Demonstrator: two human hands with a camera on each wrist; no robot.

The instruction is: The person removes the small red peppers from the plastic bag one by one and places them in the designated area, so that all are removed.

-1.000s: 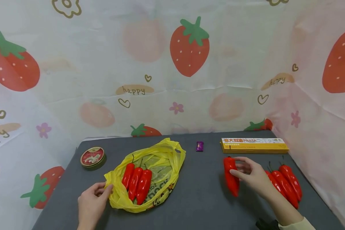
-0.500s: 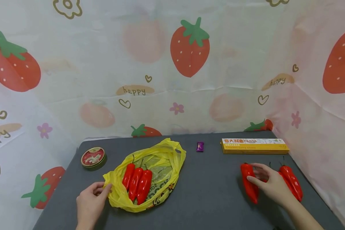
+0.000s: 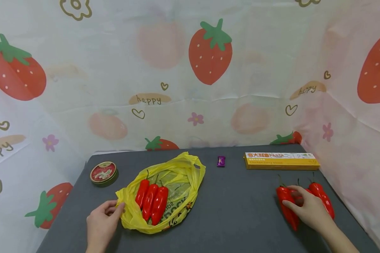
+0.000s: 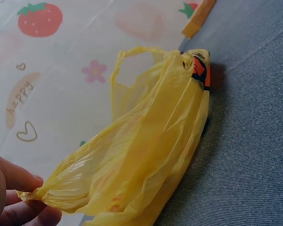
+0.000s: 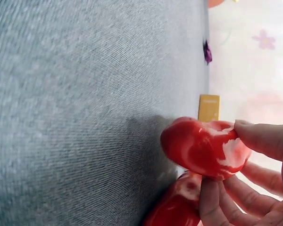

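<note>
My left hand pinches the left edge of a yellow plastic bag between thumb and fingers; the left wrist view shows the bunched corner of the bag in that grip. Three red peppers lie side by side in the bag's open mouth. On the right, my right hand holds another red pepper, thumb on one side and fingers on the other. In the right wrist view this held pepper is close over the table. More red peppers lie just beyond that hand, partly hidden by it.
A yellow pasta box lies along the back right edge. A small purple wrapped candy is at the back middle. To the back left stands a round red-lidded tin. A strawberry-printed curtain encloses the grey table.
My right hand has carried the held pepper to the right and towards me, up beside the other peppers there. The left hand has stayed at the bag's edge.
</note>
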